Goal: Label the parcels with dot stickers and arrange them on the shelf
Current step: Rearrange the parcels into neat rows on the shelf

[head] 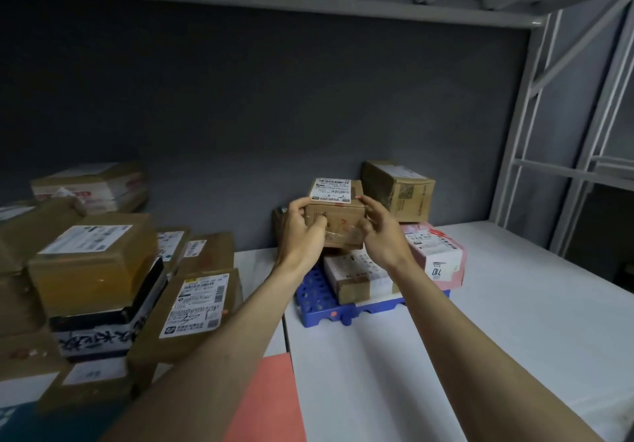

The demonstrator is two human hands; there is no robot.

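- Parcel [335,213] is held above the stacked boxes on the blue tray [314,299], near the shelf's [514,304] back edge.
- Long axis runs left-right; white label faces up.
- Left hand [303,232] and right hand [380,232] fingers are curled around its ends.

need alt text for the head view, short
Both hands, left and right, hold a small cardboard box with a white label above parcels stacked on a blue tray on a white shelf. A pink parcel sits to the right, and more boxes are piled at left.
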